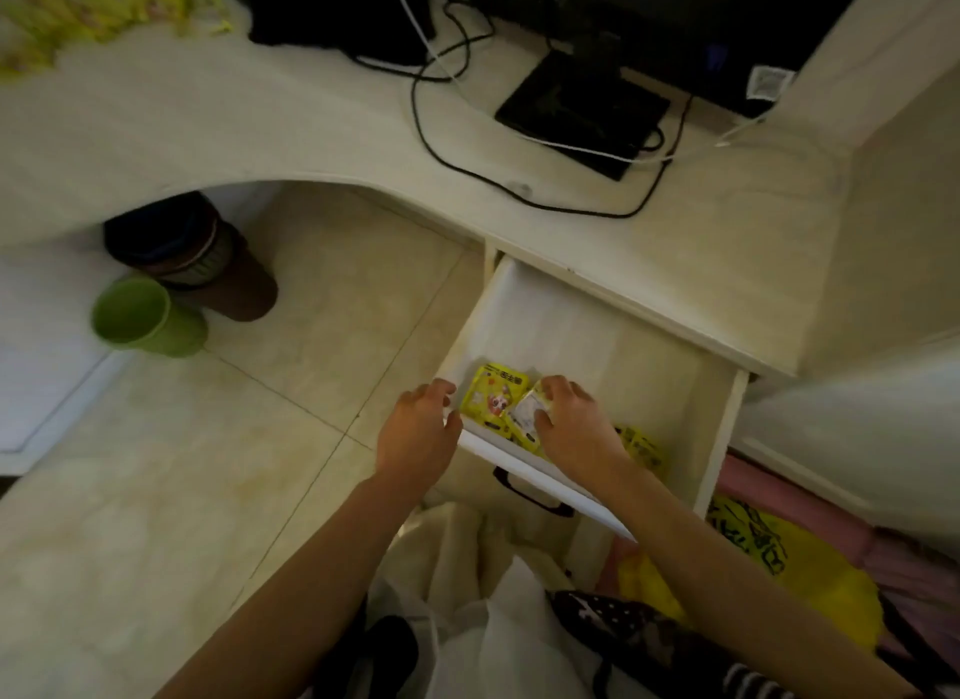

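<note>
A white desk drawer (587,334) stands pulled out, with a black handle (530,493) on its front. Inside, at the front left corner, lies a yellow packet (491,397) with a cartoon print. My right hand (571,423) reaches into the drawer and pinches a small white and yellow packet (527,412) beside it. More yellow packets (644,446) show behind my right wrist. My left hand (418,428) rests on the drawer's front left corner with its fingers curled over the edge.
The white desk top (322,126) carries a monitor stand (582,111), black and white cables (431,142) and a dark box. Under the desk stand a brown bin (218,272) and a green cup (140,316) on the tiled floor. White cloth and a yellow bag (779,568) lie below me.
</note>
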The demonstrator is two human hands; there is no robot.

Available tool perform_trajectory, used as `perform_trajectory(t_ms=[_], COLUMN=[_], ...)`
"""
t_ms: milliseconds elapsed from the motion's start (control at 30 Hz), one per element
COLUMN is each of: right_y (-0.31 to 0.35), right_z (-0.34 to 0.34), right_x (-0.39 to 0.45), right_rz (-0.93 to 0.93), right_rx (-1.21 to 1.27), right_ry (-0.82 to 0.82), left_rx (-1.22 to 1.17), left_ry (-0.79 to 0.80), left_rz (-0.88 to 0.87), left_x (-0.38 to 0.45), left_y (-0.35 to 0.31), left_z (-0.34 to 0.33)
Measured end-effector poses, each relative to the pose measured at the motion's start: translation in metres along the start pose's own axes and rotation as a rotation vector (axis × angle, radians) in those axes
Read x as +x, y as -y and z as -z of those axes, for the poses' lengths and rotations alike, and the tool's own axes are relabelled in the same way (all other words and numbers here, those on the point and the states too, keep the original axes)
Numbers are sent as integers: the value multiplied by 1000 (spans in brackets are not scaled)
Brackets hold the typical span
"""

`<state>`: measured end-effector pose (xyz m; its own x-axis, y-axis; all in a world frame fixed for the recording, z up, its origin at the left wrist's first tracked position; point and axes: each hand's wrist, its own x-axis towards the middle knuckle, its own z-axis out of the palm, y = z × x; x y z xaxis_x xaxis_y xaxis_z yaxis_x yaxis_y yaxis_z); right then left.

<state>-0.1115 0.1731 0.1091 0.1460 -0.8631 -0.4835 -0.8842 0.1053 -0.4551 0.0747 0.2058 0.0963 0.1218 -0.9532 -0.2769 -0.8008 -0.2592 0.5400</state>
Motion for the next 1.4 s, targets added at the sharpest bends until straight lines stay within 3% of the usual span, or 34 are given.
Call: perform_trajectory(t_ms=[400, 700, 933, 1400], right_y=[159, 276, 354, 502], right_z=[-73, -124, -131, -79], right_x=[35, 62, 109, 281], right_rz=[286, 353, 408, 566], right_rx=[-185, -219, -213, -235], right_ry=[139, 213, 155, 131], left_rx=[16, 53, 110, 97], left_ry=[-189, -243, -298, -409], left_rz=[280, 341, 325, 386], left_x=[-36, -24, 26, 198], left_y=[138, 258, 306, 337], left_z=[83, 169, 232, 328])
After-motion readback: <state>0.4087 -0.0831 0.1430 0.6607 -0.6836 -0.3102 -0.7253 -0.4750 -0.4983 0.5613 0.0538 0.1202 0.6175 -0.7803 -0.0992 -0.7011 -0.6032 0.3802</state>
